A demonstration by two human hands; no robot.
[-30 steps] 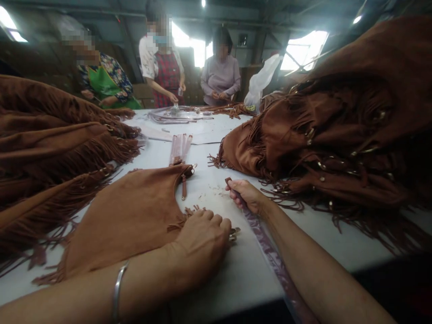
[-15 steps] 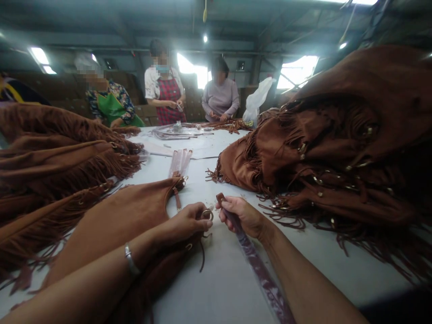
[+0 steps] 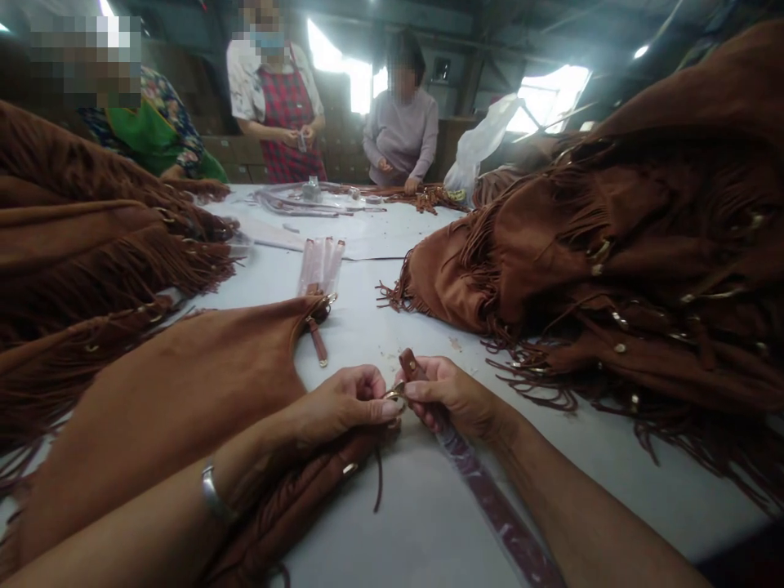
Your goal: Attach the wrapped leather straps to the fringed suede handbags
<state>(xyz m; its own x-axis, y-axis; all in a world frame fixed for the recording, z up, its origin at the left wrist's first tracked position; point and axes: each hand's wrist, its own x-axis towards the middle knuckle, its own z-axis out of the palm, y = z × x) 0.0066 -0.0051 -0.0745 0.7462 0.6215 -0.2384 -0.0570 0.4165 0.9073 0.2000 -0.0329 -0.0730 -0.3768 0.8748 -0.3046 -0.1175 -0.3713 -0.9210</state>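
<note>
My left hand [image 3: 346, 402] pinches a gold metal ring [image 3: 395, 398] at the end of a brown suede bag [image 3: 184, 384]. The bag lies on the table under my left forearm, and a thin lace hangs from it beside the ring. In my right hand [image 3: 456, 396] is a brown leather strap [image 3: 508, 523], wrapped in clear plastic along its lower length. The strap's bare tip sticks up above my fingers. Both hands meet at the ring; whether the strap touches it I cannot tell.
Fringed brown bags [image 3: 91, 237] are piled at the left, and a taller heap of bags [image 3: 551, 245] stands at the right. Plastic-wrapped straps [image 3: 322, 261] lie ahead on the white table [image 3: 367, 327]. Several people stand across the table, near a white plastic bag [image 3: 481, 155].
My hands have come together, so the ring now meets the fingers of my right hand. The view has tilted downward and moved closer to the table.
</note>
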